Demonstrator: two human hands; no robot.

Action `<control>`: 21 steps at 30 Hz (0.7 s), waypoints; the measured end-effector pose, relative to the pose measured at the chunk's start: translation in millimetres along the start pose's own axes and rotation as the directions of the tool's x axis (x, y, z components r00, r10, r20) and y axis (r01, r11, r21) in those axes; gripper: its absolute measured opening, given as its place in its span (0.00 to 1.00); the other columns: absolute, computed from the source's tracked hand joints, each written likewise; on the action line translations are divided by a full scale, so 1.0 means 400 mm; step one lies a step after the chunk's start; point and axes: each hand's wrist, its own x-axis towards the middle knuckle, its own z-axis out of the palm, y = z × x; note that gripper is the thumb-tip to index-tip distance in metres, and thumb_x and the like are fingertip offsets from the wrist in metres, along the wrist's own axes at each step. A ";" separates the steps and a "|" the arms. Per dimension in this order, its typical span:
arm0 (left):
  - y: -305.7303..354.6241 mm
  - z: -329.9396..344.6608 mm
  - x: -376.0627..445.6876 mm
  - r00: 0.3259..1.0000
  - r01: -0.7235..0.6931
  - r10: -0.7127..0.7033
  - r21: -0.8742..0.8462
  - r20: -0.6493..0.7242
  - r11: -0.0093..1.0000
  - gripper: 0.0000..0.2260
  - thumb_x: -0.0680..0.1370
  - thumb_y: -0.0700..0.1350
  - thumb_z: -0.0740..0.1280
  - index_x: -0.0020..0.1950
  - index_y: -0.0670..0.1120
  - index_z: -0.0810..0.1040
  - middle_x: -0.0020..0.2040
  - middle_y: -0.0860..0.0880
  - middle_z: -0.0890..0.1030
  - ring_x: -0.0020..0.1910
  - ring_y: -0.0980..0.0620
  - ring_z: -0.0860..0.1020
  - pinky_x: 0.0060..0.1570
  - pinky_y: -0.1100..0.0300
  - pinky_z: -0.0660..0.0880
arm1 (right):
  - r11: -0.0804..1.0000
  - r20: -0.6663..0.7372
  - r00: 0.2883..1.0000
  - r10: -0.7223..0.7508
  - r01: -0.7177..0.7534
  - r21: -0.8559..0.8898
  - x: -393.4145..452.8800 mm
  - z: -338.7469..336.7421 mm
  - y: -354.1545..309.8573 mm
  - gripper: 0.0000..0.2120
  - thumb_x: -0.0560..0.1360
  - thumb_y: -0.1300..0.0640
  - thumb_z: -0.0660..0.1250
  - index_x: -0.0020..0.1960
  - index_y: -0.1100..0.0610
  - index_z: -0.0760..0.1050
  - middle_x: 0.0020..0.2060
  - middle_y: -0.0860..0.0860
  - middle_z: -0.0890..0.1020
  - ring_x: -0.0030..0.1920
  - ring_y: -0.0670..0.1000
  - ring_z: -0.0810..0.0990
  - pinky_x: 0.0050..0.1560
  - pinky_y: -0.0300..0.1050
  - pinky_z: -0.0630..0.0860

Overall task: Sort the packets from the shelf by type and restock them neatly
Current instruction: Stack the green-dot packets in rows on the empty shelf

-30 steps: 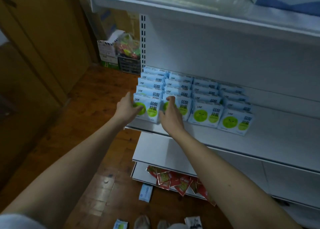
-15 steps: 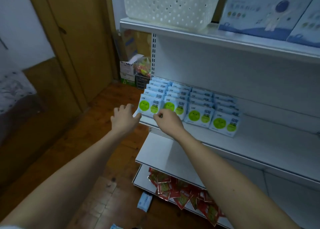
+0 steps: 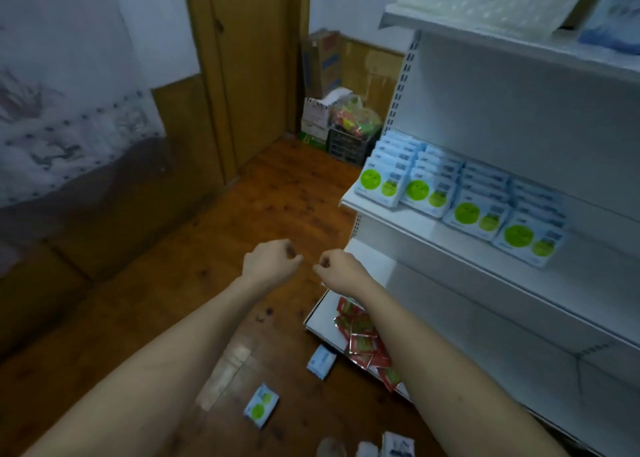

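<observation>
Rows of light-blue packets with green circles (image 3: 460, 200) stand in neat lines on the middle white shelf (image 3: 450, 248). A heap of red packets (image 3: 363, 342) lies on the bottom shelf, partly behind my right forearm. Three loose blue packets lie on the floor: one (image 3: 262, 404) near my left arm, one (image 3: 322, 361) by the shelf base, one (image 3: 398, 444) at the bottom edge. My left hand (image 3: 270, 264) and right hand (image 3: 337, 269) hang side by side in front of the shelf's left end, fingers curled, holding nothing, apart from every packet.
A white perforated basket (image 3: 485, 3) and a blue box (image 3: 616, 16) sit on the top shelf. Cardboard boxes (image 3: 320, 75) and a black crate of colourful bags (image 3: 349, 134) stand in the corner by a wooden door (image 3: 249, 68). Wooden floor (image 3: 242, 214) spreads to the left.
Both hands have drawn back from the front-left blue packets and dropped lower, fingers now curled. The view has swung left, away from the shelf.
</observation>
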 end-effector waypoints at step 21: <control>-0.623 0.893 -0.220 0.629 0.605 -0.529 0.068 0.569 0.793 0.20 0.75 0.54 0.66 0.65 0.50 0.70 0.61 0.45 0.76 0.62 0.42 0.73 0.59 0.49 0.74 | 0.877 0.545 0.735 0.404 -0.480 -0.004 0.098 0.956 0.490 0.28 0.79 0.55 0.65 0.75 0.62 0.61 0.69 0.59 0.72 0.68 0.59 0.72 0.65 0.46 0.68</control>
